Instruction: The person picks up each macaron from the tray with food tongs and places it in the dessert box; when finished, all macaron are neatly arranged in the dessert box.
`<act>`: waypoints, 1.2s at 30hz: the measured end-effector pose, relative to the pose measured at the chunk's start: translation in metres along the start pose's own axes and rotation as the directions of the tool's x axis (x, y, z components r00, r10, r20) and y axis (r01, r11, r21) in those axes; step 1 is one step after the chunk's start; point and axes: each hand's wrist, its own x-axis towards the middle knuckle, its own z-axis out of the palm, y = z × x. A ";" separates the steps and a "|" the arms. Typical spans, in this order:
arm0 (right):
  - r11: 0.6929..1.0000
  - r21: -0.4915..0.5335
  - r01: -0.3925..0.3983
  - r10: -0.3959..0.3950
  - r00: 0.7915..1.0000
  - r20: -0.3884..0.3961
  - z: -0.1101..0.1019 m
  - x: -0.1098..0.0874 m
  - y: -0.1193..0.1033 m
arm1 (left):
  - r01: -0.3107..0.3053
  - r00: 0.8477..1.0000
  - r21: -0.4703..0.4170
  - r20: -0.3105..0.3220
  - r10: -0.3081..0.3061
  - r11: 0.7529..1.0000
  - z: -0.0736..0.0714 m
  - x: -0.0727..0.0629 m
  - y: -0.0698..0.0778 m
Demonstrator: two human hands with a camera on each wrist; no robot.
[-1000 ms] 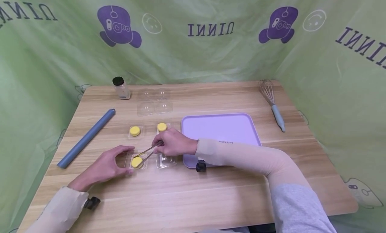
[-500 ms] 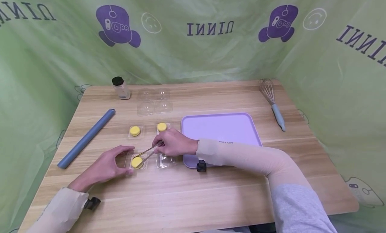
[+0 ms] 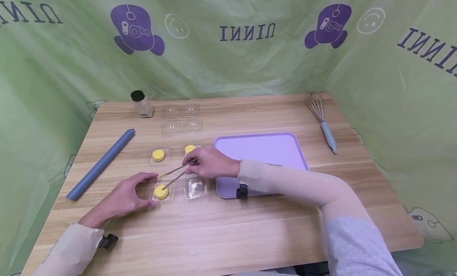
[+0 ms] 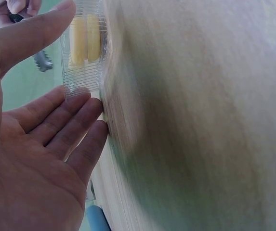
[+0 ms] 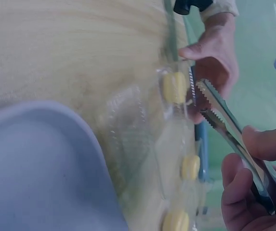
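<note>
From my end: right hand (image 3: 212, 163) pinches the metal tongs (image 5: 230, 139), their back end partly covered by fingers. Tong arms stand apart with nothing between them; in the right wrist view both tips are clear of the near-left yellow macaron (image 3: 161, 192). That macaron sits in clear plastic packaging (image 3: 195, 188), just beyond and below the tips. Left hand (image 3: 125, 196) is loosely spread, thumb and fingers on opposite sides of that macaron's cell, fingertips at the ridged wall; I can't tell how firmly they touch. Clear edges are hard to make out, blurred in the right wrist view. Further out, the far-right macaron (image 3: 190, 149) is partly hidden by the right hand overhead, and the sleeved right forearm covers part of the purple tray (image 3: 260, 147).
</note>
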 end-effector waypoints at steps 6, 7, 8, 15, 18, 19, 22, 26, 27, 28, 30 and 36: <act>0.997 0.081 -0.020 0.025 0.998 -0.058 -0.016 -0.010 0.005 | 0.006 1.000 -0.006 0.006 -0.006 1.000 0.000 -0.001 0.000; 0.996 0.085 -0.026 0.032 0.997 -0.070 -0.019 -0.012 0.006 | 0.007 1.000 -0.010 0.006 -0.006 1.000 0.000 -0.001 0.000; 0.995 0.091 -0.033 0.040 0.996 -0.083 -0.023 -0.015 0.007 | 0.004 1.000 -0.016 0.008 -0.004 1.000 0.000 -0.001 0.000; 0.981 0.189 -0.039 0.075 0.979 -0.191 -0.051 -0.035 0.019 | 0.015 1.000 -0.026 0.019 -0.014 1.000 0.000 -0.001 0.001; 0.972 0.228 -0.053 0.109 0.965 -0.240 -0.065 -0.046 0.025 | 0.020 1.000 -0.023 0.024 -0.019 1.000 0.001 0.000 0.001; 0.968 0.242 -0.063 0.126 0.959 -0.255 -0.070 -0.050 0.028 | 0.022 0.999 -0.023 0.025 -0.022 0.999 0.001 0.000 0.001; 0.952 0.293 -0.088 0.179 0.937 -0.300 -0.084 -0.063 0.034 | 0.027 0.999 -0.013 0.036 -0.027 1.000 0.000 0.001 0.000; 0.931 0.347 -0.110 0.238 0.904 -0.354 -0.100 -0.080 0.044 | 0.026 0.999 -0.002 0.043 -0.026 1.000 -0.001 0.002 0.000; 0.930 0.350 -0.112 0.247 0.897 -0.367 -0.102 -0.084 0.047 | 0.021 0.999 -0.001 0.043 -0.021 1.000 -0.002 0.002 0.001; 0.929 0.351 -0.116 0.255 0.889 -0.381 -0.105 -0.088 0.050 | 0.015 0.999 -0.001 0.043 -0.015 1.000 -0.002 0.002 0.001; 0.930 0.350 -0.115 0.262 0.875 -0.408 -0.109 -0.096 0.055 | 0.004 0.999 -0.001 0.042 -0.004 1.000 -0.003 0.002 0.002; 0.916 0.377 -0.140 0.318 0.826 -0.465 -0.118 -0.122 0.072 | 0.000 0.999 -0.007 0.051 0.000 1.000 -0.004 0.002 0.004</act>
